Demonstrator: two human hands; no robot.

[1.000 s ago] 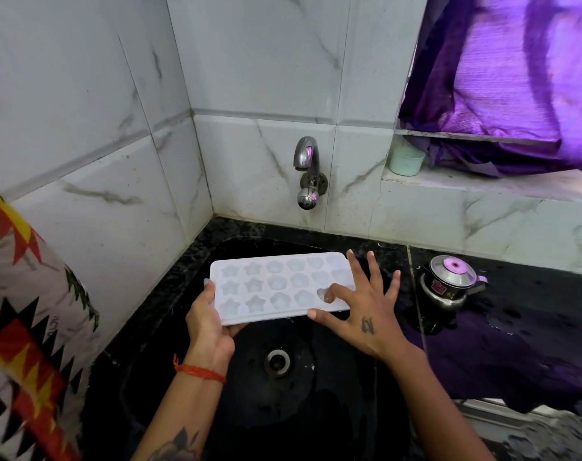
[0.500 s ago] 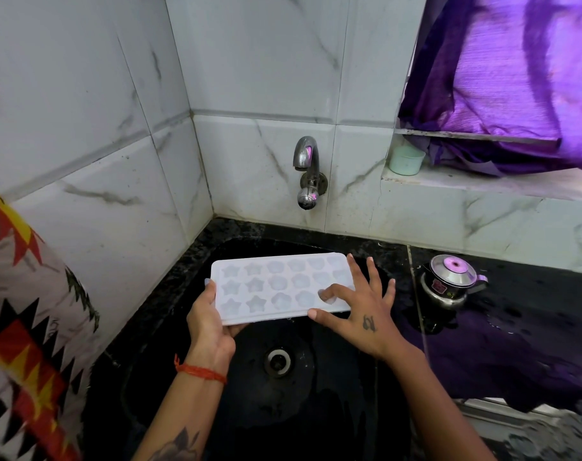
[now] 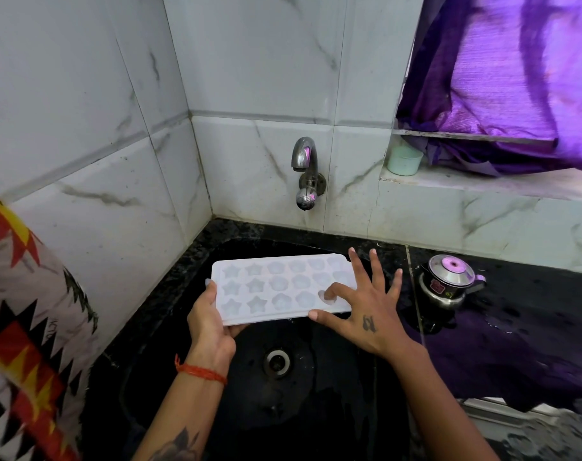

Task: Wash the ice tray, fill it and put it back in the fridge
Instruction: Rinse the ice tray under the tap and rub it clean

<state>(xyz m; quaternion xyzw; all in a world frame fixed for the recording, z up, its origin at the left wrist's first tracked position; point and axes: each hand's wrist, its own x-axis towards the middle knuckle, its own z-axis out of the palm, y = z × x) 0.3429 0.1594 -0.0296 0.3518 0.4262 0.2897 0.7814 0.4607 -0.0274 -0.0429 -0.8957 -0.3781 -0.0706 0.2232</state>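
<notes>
Fingers of the right hand were spread wide, the index fingertip pressed down into one mould at the near right corner of the ice tray. In the head view, the left hand gripped the tray's left end, thumb on top, fingers curled out of sight underneath. The white tray was held roughly level above the black sink, below and in front of the wall tap. No water ran from the tap. Washing seemed barely begun; filling and returning the tray to the fridge were left.
</notes>
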